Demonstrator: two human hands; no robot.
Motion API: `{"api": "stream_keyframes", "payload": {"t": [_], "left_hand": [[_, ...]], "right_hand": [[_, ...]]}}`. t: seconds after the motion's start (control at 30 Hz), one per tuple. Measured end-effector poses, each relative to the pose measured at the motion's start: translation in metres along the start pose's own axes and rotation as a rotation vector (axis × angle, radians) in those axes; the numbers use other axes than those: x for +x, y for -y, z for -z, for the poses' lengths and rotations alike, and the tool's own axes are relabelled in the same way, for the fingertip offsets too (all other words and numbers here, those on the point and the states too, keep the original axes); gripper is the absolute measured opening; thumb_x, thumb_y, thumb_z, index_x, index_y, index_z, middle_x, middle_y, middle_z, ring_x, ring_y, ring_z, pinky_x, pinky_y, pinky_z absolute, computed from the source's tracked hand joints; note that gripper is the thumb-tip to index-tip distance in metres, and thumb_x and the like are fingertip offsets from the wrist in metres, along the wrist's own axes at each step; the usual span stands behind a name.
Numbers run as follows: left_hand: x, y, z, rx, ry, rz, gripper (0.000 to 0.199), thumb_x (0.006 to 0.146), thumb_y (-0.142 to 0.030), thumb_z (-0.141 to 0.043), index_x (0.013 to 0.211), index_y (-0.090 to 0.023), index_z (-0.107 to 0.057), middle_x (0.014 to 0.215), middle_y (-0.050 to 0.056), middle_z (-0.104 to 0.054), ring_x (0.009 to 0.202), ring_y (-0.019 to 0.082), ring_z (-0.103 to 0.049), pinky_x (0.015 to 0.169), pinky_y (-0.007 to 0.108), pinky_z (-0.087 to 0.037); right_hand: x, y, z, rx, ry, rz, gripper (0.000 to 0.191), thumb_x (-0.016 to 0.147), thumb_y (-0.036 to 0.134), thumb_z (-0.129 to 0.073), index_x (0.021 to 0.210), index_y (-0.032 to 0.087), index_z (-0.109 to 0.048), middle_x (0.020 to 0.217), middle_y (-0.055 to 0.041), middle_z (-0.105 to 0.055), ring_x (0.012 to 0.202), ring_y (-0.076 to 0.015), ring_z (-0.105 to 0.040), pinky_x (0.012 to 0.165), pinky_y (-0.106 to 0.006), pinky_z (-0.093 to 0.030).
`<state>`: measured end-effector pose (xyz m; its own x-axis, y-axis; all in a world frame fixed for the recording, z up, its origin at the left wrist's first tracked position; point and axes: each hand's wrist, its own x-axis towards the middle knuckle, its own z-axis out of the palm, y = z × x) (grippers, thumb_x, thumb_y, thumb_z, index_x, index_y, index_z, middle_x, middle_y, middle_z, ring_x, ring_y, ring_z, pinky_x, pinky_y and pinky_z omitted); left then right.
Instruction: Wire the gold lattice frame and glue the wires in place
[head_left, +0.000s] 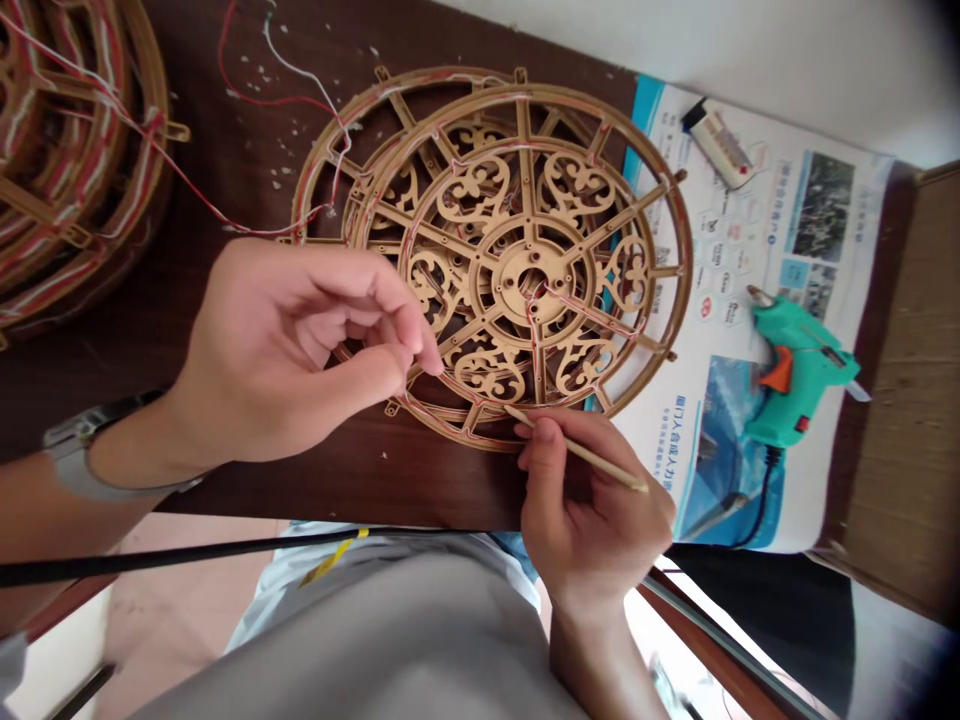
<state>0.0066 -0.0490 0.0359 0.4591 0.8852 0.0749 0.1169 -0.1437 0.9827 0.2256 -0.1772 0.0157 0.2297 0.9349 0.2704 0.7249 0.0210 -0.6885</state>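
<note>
A stack of round gold-coloured openwork frames [532, 215] lies on the dark table, with red and white wires run along its rings. My left hand [315, 350] hovers over the left lower edge of the stack, thumb and fingertips pinched together; whatever may be between them is too small to make out. Near the front rim, my right hand [592, 490] grips a thin wooden stick [592, 457] between thumb and fingers. The stick's pointed end reaches the lower part of the outer ring. Loose red and white wires [300, 100] trail off the stack's left side.
Another stack of wired gold rings [82, 170] stands at the left. On the right, a printed sheet [705, 400] bears a green glue gun [795, 370] with a black cord and a small box [718, 143]. A cardboard box [907, 400] is at the far right. White scraps dot the table [225, 480].
</note>
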Motion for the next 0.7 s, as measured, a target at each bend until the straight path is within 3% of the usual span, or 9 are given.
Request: {"api": "stream_keyframes", "payload": {"t": [0.3,0.47,0.7], "left_hand": [[0.0,0.002,-0.001,0.004,-0.011,-0.018,0.013,0.091,-0.003,-0.07,0.085,-0.014,-0.073,0.084,0.005,-0.079,0.074,0.01,-0.078,0.065,0.015,-0.064],[-0.001,0.003,-0.001,0.023,-0.009,0.004,0.014,0.09,-0.002,-0.07,0.087,-0.015,-0.073,0.084,0.003,-0.078,0.077,0.012,-0.079,0.063,0.017,-0.064],[-0.001,0.003,-0.002,0.051,-0.016,-0.009,0.016,0.09,0.0,-0.07,0.085,-0.015,-0.074,0.083,0.002,-0.079,0.07,0.007,-0.074,0.061,0.014,-0.061]], "right_hand": [[0.021,0.004,0.007,-0.063,0.186,0.074,0.011,0.111,0.018,-0.061,0.102,0.018,-0.069,0.091,-0.0049,-0.079,0.074,-0.0119,-0.076,0.065,-0.024,-0.059],[0.016,-0.002,0.005,-0.008,0.147,0.028,0.004,0.108,0.019,-0.067,0.109,0.019,-0.071,0.087,-0.0027,-0.078,0.076,-0.0143,-0.077,0.069,-0.027,-0.063],[0.003,-0.009,0.002,0.082,0.056,0.166,0.024,0.098,0.001,-0.073,0.115,0.018,-0.077,0.101,-0.0058,-0.083,0.087,-0.016,-0.079,0.076,-0.03,-0.066]]}}
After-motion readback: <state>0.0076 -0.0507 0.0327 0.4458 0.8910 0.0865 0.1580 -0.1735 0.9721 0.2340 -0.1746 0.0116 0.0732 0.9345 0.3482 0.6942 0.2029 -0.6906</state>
